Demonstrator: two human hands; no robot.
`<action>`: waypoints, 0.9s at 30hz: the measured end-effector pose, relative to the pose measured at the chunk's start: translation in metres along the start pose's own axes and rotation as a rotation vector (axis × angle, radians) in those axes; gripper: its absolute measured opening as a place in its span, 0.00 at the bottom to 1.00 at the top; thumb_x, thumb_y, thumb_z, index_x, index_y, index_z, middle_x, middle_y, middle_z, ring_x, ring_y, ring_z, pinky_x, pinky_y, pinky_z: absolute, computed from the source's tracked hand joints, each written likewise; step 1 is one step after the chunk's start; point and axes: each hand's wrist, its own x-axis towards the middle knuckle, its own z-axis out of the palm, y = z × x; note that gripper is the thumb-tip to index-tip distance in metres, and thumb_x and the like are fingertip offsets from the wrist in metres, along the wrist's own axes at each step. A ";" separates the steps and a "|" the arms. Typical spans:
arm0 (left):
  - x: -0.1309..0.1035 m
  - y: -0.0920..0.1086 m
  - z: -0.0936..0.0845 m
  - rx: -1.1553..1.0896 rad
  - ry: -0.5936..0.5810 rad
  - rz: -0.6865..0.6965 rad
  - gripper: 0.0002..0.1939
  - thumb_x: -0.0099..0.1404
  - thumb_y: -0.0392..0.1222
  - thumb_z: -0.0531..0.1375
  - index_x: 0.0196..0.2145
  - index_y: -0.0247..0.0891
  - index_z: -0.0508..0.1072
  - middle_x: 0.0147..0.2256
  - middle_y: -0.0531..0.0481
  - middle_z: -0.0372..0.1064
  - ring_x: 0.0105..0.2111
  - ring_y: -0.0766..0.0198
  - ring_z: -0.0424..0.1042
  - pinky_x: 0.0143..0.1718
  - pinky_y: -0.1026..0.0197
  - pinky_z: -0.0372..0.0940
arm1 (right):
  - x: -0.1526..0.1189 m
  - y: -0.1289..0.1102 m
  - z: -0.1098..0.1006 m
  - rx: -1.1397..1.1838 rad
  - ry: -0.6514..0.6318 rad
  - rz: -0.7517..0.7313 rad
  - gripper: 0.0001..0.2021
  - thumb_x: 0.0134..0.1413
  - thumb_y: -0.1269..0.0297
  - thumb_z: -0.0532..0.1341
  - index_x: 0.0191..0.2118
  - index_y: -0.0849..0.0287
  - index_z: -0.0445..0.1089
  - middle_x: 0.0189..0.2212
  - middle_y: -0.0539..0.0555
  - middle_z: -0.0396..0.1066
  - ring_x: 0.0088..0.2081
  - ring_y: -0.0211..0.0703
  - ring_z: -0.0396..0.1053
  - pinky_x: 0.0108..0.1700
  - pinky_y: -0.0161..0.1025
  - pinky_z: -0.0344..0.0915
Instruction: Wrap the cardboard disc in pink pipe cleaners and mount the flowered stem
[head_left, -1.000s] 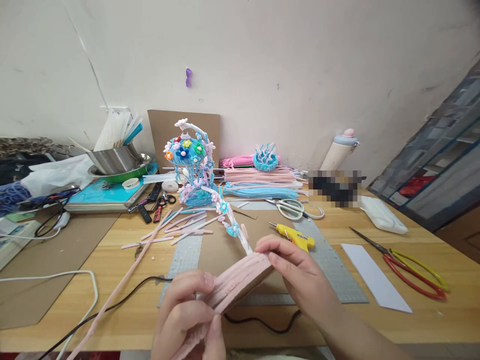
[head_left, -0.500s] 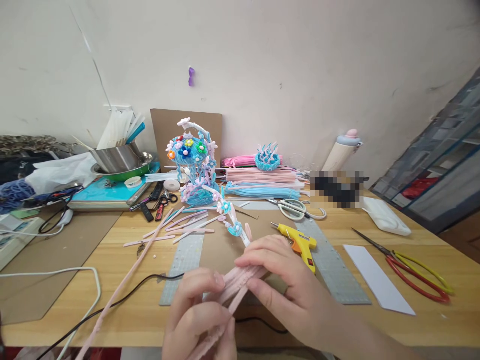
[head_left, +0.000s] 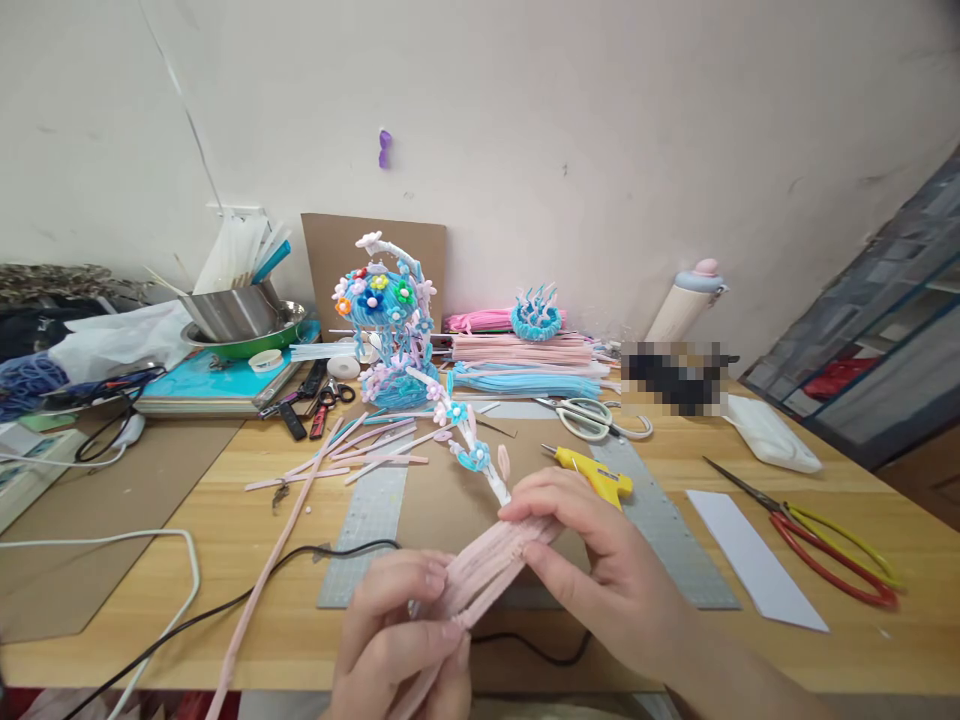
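Between my hands stretches a flat band of pale pink pipe cleaners (head_left: 491, 565), slanting from lower left to upper right. My left hand (head_left: 401, 630) pinches its lower end, and one strand hangs loose below the fingers. At the upper end, my right hand (head_left: 585, 550) grips the band between thumb and fingers. A white wrapped stem (head_left: 491, 480) with small blue and pink flowers rises just past my right fingertips; whether it joins the band is hidden. One long pink pipe cleaner (head_left: 270, 575) runs across the table left of my left hand.
A yellow glue gun (head_left: 600, 475) lies beyond my right hand. Red-and-yellow-handled scissors (head_left: 825, 550) and a white strip (head_left: 757, 560) are at right. A blue flowered jellyfish-like decoration (head_left: 382, 310) stands behind, near pipe-cleaner bundles (head_left: 525, 365). A black cable (head_left: 247, 590) crosses the left.
My right hand and the flowered stem have shifted slightly right. More of the pink band shows between my hands, and the long pink strand has swung to the right at its near end.
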 end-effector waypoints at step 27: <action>0.007 -0.003 0.007 -0.053 -0.053 0.034 0.17 0.50 0.19 0.55 0.33 0.37 0.66 0.39 0.49 0.63 0.40 0.62 0.68 0.39 0.58 0.71 | 0.001 -0.010 0.009 -0.188 0.024 0.034 0.10 0.51 0.71 0.60 0.39 0.52 0.63 0.35 0.47 0.67 0.38 0.44 0.63 0.43 0.45 0.54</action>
